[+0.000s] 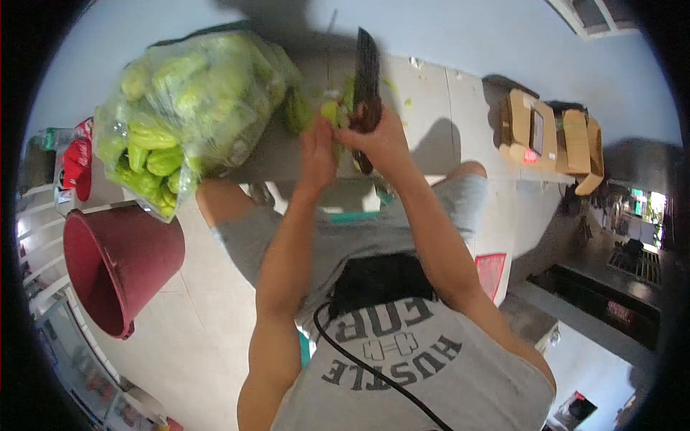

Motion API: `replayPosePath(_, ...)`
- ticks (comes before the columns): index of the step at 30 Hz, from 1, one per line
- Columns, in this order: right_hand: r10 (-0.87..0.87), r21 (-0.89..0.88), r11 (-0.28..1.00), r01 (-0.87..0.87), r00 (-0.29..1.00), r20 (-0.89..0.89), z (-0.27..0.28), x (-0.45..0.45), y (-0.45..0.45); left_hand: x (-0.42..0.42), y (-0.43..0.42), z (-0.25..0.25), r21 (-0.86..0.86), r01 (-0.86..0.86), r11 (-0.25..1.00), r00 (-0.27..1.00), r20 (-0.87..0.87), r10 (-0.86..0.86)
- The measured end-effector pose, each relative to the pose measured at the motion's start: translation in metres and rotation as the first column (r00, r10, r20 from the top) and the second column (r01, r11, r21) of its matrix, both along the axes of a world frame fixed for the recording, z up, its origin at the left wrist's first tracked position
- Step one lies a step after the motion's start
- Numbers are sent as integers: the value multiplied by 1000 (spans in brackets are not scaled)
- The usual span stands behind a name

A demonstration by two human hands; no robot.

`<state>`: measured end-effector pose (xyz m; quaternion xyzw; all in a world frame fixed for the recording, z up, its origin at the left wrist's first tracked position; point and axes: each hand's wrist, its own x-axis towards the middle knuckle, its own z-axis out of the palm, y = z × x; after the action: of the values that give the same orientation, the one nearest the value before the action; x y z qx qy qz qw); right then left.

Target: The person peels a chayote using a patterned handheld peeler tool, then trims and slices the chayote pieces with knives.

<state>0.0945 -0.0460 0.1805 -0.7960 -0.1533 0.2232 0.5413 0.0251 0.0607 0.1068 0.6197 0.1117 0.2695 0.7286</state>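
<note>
My left hand (318, 151) is closed around a pale green chayote (330, 111) over the tiled ledge. My right hand (387, 144) grips a large dark knife (367, 68), whose wide end points away from me, right beside the chayote. Both hands are close together; fingers partly hide the chayote and the knife's middle. Green scraps lie on the tiles around them. To the left, a clear plastic bag (215, 100) bulges with several chayotes, some showing at its open mouth (154, 158).
A dark red bucket (147, 248) lies tipped on the floor at left. Opened cardboard boxes (535, 129) rest on the ledge at right. A pale wall (445, 32) rises behind the ledge. My knees are against its near edge.
</note>
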Motion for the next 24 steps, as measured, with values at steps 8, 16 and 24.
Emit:
replayPosePath(8, 16, 51, 999, -15, 1000, -16, -3, 1, -5, -1, -1, -8, -4, 84, 996, 995, -51, -84)
replayPosePath(16, 2, 59, 998, -12, 985, 172, -19, 0, -9, -4, -11, 2, -42, 32, 999, 996, -79, -35)
replayPosePath(24, 59, 43, 997, -64, 992, 114, -19, 4, -13, -3, -9, -9, 14, 32, 999, 994, -102, -31)
